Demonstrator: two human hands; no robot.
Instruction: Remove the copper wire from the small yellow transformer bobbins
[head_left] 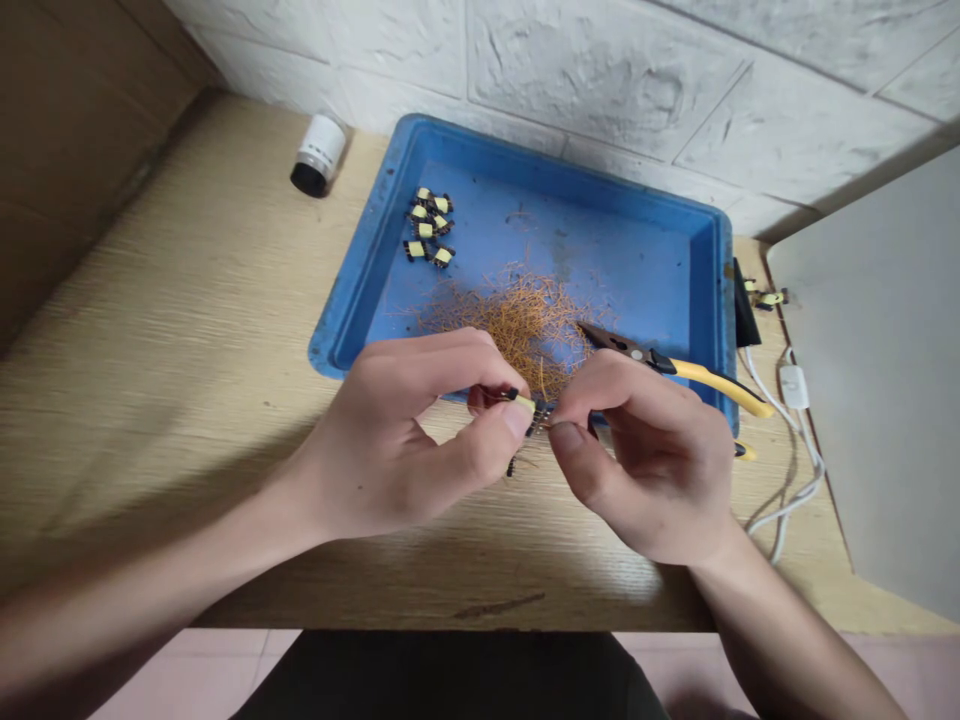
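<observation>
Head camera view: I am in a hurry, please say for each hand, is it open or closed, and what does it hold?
Left hand: closed, pinching a small yellow-taped black transformer.
Right hand: closed, pinching that transformer's dark pin end.

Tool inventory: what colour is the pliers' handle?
The pliers' handle is yellow, black near the joint, best seen in the head view.

Yellow-taped black coil bobbin (523, 401)

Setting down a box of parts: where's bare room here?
Bare wooden tabletop lies left of the blue tray, between the white canister and left hand. The tray's far right floor is also bare. Crowded: the tray's right rim, with yellow-handled pliers and white cord, and by the right hand.
</observation>
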